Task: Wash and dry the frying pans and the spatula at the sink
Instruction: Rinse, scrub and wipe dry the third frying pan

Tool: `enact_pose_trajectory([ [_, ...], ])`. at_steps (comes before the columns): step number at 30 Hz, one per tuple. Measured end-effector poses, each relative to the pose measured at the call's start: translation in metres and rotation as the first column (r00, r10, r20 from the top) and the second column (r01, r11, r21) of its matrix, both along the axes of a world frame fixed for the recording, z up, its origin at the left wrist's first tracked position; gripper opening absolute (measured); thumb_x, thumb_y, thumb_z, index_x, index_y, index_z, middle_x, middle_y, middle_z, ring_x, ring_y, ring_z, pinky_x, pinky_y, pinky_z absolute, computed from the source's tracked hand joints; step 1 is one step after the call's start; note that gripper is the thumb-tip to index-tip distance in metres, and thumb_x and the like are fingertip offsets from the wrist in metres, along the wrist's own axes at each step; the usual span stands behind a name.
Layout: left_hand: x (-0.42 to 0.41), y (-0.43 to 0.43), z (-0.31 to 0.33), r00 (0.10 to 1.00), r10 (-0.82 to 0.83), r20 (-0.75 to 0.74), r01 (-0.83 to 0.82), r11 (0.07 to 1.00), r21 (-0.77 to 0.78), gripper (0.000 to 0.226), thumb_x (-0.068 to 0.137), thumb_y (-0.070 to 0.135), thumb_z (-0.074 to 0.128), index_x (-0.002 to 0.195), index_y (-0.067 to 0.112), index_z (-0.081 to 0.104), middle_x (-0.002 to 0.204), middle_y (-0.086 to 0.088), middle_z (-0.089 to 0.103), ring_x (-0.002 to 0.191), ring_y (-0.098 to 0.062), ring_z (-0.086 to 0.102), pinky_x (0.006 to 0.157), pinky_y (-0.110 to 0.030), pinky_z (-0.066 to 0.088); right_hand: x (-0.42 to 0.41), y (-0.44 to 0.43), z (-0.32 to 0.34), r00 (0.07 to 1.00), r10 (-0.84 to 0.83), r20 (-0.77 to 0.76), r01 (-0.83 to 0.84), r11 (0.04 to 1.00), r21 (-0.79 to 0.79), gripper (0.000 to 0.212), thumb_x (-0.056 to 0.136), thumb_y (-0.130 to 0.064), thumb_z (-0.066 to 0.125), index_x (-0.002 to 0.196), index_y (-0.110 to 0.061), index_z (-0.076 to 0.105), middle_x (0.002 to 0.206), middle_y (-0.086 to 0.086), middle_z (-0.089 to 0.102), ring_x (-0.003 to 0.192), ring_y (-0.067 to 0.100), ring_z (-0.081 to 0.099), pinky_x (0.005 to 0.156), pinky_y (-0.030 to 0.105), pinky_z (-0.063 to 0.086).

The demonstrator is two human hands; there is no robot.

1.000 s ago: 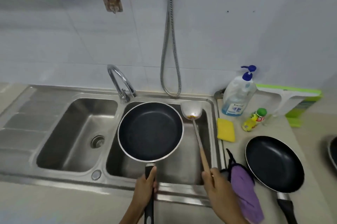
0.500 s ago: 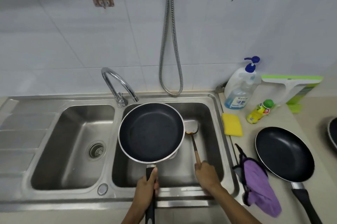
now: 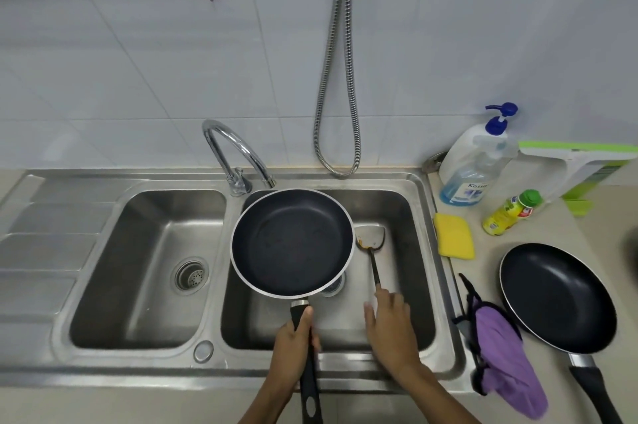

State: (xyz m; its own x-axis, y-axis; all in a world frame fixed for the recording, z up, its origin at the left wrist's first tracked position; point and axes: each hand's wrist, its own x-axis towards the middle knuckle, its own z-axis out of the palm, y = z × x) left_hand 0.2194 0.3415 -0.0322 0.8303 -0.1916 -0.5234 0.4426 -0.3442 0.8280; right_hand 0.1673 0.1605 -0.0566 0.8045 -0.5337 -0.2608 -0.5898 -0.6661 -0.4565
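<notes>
A black frying pan with a silver rim hangs level over the right basin. My left hand is closed around its black handle. The metal spatula lies on the basin floor just right of the pan, with orange residue on its blade. My right hand rests over the hidden end of the spatula's handle. Its fingers are loose and the thumb is spread away. A second black frying pan sits on the counter at the right, its handle pointing toward me.
The curved tap stands between the basins, spout above the pan's far rim. The left basin has a drain strainer. On the right counter are a yellow sponge, a soap pump bottle, a small yellow bottle and a purple cloth.
My right hand lowered the spatula from the basin's far edge down onto the basin floor, and its fingers have loosened. The pan stayed over the right basin in my left hand.
</notes>
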Motion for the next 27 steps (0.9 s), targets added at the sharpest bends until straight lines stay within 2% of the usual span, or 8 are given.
enact_pose_trajectory([
  [2, -0.001, -0.009, 0.005, 1.000, 0.003, 0.011, -0.003, 1.000, 0.003, 0.059, 0.104, 0.038, 0.045, 0.055, 0.014, 0.066, 0.054, 0.002, 0.069, 0.057, -0.007, 0.067, 0.070, -0.025, 0.050, -0.005, 0.031, 0.027, 0.993, -0.033, 0.110, 0.013, 0.985, 0.173, 0.015, 0.101, -0.039, 0.047, 0.103, -0.024, 0.046, 0.097, 0.000, 0.057, 0.086, 0.020, 0.059, 0.078, 0.040, 0.051],
  [8, 0.001, -0.027, 0.009, 0.994, -0.026, -0.105, 0.027, 1.000, 0.003, 0.061, 0.108, 0.044, 0.030, 0.101, 0.004, 0.075, 0.078, 0.022, 0.077, 0.087, 0.013, 0.067, 0.071, 0.001, 0.042, -0.016, 0.092, 0.029, 0.958, -0.164, -0.237, 0.281, 0.717, 0.638, 0.059, 0.093, -0.076, 0.024, 0.106, -0.027, 0.054, 0.093, 0.004, 0.072, 0.081, 0.020, 0.071, 0.074, 0.036, 0.056],
  [11, 0.006, -0.023, 0.007, 0.994, -0.056, -0.092, 0.060, 0.997, 0.044, 0.062, 0.108, 0.044, 0.029, 0.106, 0.001, 0.074, 0.077, 0.027, 0.075, 0.080, 0.016, 0.066, 0.067, 0.001, 0.041, -0.010, 0.096, 0.025, 0.989, -0.113, -0.098, 0.150, 0.762, 0.630, 0.064, 0.096, -0.072, 0.017, 0.094, -0.031, 0.066, 0.062, -0.001, 0.068, 0.055, 0.012, 0.067, 0.055, 0.025, 0.050],
  [15, 0.015, -0.014, 0.004, 0.979, -0.186, -0.083, 0.190, 0.981, 0.043, 0.067, 0.109, 0.045, 0.026, 0.095, 0.005, 0.078, 0.073, 0.016, 0.076, 0.076, 0.008, 0.069, 0.075, -0.009, 0.050, -0.007, 0.097, 0.020, 0.995, -0.096, -0.014, 0.090, 0.851, 0.518, 0.055, 0.101, -0.061, 0.022, 0.095, -0.030, 0.067, 0.084, -0.003, 0.074, 0.081, 0.015, 0.070, 0.072, 0.031, 0.052],
  [17, 0.025, 0.002, -0.001, 0.949, -0.310, -0.052, 0.314, 0.942, 0.119, 0.065, 0.107, 0.049, 0.028, 0.077, 0.012, 0.072, 0.068, 0.005, 0.072, 0.067, -0.005, 0.067, 0.084, -0.033, 0.058, -0.009, 0.094, 0.016, 0.995, -0.098, 0.000, 0.085, 0.866, 0.492, 0.046, 0.104, -0.052, 0.030, 0.096, -0.025, 0.066, 0.092, 0.000, 0.073, 0.090, 0.022, 0.068, 0.077, 0.033, 0.049],
  [20, 0.052, 0.029, 0.006, 0.890, -0.446, -0.090, 0.453, 0.848, 0.275, 0.064, 0.105, 0.050, 0.035, 0.076, 0.006, 0.069, 0.069, -0.008, 0.077, 0.065, -0.020, 0.073, 0.080, -0.043, 0.061, -0.009, 0.086, 0.012, 0.994, -0.105, 0.010, 0.089, 0.883, 0.460, 0.048, 0.100, -0.054, 0.034, 0.076, -0.019, 0.056, 0.071, 0.002, 0.063, 0.078, 0.030, 0.062, 0.075, 0.040, 0.050],
  [23, 0.102, 0.048, 0.039, 0.837, -0.527, 0.145, 0.246, 0.600, 0.761, 0.049, 0.101, 0.050, 0.043, 0.089, 0.010, 0.069, 0.087, -0.011, 0.076, 0.086, -0.031, 0.072, 0.079, -0.036, 0.057, -0.011, 0.084, 0.001, 0.993, -0.117, 0.003, 0.103, 0.880, 0.464, 0.059, 0.089, -0.073, 0.028, 0.072, -0.021, 0.050, 0.059, 0.006, 0.057, 0.062, 0.028, 0.060, 0.062, 0.040, 0.051],
  [27, 0.191, 0.043, 0.083, 0.698, -0.569, 0.435, 0.032, 0.631, 0.775, 0.024, 0.100, 0.034, 0.053, 0.107, 0.013, 0.062, 0.105, -0.013, 0.071, 0.097, -0.036, 0.066, 0.080, -0.041, 0.050, -0.009, 0.080, -0.011, 0.996, -0.094, 0.003, 0.080, 0.866, 0.493, 0.068, 0.083, -0.086, 0.025, 0.079, -0.023, 0.052, 0.061, 0.012, 0.062, 0.049, 0.027, 0.058, 0.049, 0.038, 0.049],
])
